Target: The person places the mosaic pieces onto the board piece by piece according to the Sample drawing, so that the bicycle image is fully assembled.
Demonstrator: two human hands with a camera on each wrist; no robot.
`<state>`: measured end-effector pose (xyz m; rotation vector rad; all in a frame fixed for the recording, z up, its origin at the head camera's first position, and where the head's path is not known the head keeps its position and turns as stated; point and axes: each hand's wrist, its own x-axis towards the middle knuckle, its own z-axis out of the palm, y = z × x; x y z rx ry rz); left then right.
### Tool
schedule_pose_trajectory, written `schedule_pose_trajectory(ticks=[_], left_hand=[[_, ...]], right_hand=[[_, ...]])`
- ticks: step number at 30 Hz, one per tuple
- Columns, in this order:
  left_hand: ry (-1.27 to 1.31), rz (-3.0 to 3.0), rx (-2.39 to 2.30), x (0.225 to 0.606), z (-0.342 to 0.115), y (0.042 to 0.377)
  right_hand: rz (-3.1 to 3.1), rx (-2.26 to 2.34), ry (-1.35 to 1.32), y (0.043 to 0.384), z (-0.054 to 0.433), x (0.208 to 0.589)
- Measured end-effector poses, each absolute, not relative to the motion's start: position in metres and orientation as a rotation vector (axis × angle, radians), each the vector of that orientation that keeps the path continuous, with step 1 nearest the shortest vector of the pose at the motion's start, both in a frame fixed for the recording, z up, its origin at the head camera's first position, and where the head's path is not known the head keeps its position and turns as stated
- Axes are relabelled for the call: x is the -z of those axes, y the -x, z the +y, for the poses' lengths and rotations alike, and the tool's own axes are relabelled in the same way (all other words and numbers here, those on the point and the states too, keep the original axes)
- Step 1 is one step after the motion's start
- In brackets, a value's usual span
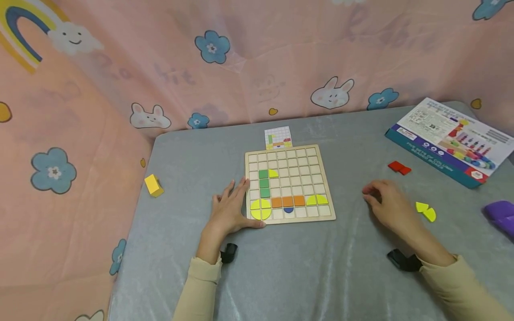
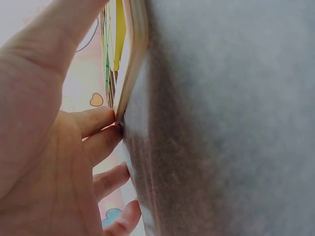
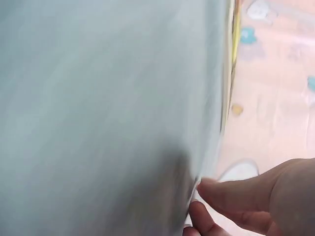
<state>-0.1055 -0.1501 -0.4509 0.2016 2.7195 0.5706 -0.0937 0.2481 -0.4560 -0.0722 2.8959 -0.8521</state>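
A square wooden grid board (image 1: 298, 178) lies on the table in the head view, with green, orange, yellow and blue flat pieces in its cells. My left hand (image 1: 230, 207) is spread around its lower left corner, the thumb along the front edge and fingertips at the left edge. In the left wrist view the fingers (image 2: 101, 140) touch the board's rim. My right hand (image 1: 387, 203) is to the right of the board, fingers loosely bent, low over the cloth. Nothing shows between its thumb and fingers (image 3: 231, 196). A small pattern card (image 1: 278, 133) lies behind the board.
Two red pieces (image 1: 396, 166) lie beyond the right hand, and two yellow pieces (image 1: 429, 215) lie to its right. A boxed set (image 1: 437, 147) is at the back right, a purple object (image 1: 502, 214) at the right edge. A yellow block (image 1: 153, 185) sits at left.
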Motion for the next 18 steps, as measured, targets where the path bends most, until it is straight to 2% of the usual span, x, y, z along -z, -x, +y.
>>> schedule_pose_trajectory(ticks=[12,18], left_hand=[[-0.196,2.717,-0.587,0.450,-0.150,0.106],[-0.197,2.717,-0.581,0.450,-0.150,0.106]], right_hand=[[2.893,0.664,-0.110,0.080,0.324,0.448],[2.807,0.550,-0.219,0.074,0.341,0.447]])
